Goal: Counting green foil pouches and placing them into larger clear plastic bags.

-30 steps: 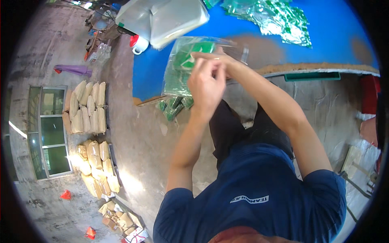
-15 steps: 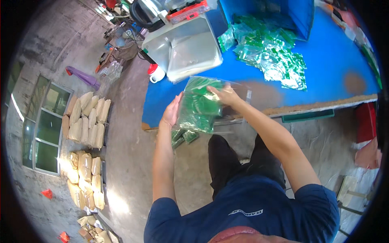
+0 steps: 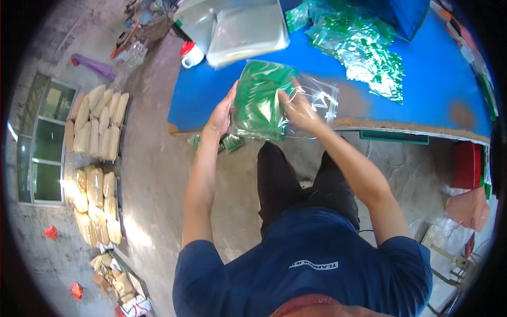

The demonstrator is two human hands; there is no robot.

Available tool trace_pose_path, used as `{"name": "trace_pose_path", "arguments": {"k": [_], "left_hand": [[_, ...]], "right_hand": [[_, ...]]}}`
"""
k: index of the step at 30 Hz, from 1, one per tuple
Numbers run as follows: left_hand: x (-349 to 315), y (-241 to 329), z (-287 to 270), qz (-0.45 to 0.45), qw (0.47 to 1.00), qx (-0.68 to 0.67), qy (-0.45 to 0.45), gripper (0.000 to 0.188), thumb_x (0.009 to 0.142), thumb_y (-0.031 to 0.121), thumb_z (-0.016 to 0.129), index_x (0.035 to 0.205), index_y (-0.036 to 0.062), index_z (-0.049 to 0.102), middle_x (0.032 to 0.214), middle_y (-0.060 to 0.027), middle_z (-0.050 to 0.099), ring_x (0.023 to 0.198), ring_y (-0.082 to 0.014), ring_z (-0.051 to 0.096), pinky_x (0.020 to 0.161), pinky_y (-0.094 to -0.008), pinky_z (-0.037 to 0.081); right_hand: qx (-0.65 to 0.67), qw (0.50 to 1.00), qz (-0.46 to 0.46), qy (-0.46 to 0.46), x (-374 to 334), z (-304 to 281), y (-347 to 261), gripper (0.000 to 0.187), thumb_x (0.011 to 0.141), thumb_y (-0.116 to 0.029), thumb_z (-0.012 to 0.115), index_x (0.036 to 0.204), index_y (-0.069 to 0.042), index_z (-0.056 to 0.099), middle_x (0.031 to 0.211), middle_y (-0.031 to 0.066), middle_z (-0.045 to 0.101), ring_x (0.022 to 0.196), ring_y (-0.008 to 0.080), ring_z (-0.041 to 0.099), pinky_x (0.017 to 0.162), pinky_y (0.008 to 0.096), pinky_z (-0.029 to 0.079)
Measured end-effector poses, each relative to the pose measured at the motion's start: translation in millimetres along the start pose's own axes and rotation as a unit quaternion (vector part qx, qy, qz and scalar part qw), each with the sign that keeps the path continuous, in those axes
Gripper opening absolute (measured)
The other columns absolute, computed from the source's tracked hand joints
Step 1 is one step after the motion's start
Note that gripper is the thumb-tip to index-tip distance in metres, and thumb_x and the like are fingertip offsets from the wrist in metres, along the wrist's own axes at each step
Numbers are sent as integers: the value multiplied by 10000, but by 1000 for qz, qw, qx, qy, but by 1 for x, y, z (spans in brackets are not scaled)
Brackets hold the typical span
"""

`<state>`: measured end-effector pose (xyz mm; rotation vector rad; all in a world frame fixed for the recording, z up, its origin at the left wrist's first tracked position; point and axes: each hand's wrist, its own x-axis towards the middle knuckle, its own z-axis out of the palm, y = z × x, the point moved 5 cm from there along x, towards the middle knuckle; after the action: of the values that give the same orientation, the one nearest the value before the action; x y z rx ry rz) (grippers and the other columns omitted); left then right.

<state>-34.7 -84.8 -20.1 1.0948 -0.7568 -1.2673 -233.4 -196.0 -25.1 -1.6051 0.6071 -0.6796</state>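
Blue table (image 3: pixel 222 100) edge lies under my hands. My left hand (image 3: pixel 221 113) presses flat against the side of a clear bag of green packets (image 3: pixel 259 103), while my right hand (image 3: pixel 300 108) pinches its plastic, fingers closed on it. Loose green packets (image 3: pixel 364 50) lie beyond, a clear plastic tub (image 3: pixel 237 26) just behind.

clear bag (image 3: pixel 274 103) raised | left hand (image 3: pixel 221 113) now flat (side) | right hand (image 3: pixel 298 108) inside
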Motion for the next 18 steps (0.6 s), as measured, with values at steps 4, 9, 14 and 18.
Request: {"name": "trace_pose_path", "arguments": {"k": [4,9,14,18], "left_hand": [[8,-6,5,1,987,149,56,846,969,327,623,1586,50,115,1643,-106,186,1496,-239,206,1194,-350,210],[-2,6,12,0,964,265,33,883,944,382,652,1589,77,132,1624,-159,218,1481,-279,234,1196,-385,202],[2,42,76,248,704,662,68,704,959,489,547,1518,104,359,1599,-221,246,1481,-401,222,1197,-523,165],[33,-5,91,226,542,807,-57,679,962,543,499,1513,162,392,1600,-117,308,1485,-354,241,1212,-525,147]], "right_hand": [[61,987,42,-142,-21,-7,21,1043,960,-381,637,1523,60,-122,931,174,686,660,152,657,529,286,509],[-203,974,-70,-78,-22,-17,3,631,940,-282,683,1414,63,451,889,142,700,623,164,641,647,347,517],[-73,981,-153,-92,-55,-21,14,241,910,-187,694,1055,4,668,910,159,695,785,300,702,713,405,536],[-155,958,-177,-166,-54,22,24,218,891,-168,694,1036,-9,658,1053,176,657,1003,355,636,863,415,508]]}}
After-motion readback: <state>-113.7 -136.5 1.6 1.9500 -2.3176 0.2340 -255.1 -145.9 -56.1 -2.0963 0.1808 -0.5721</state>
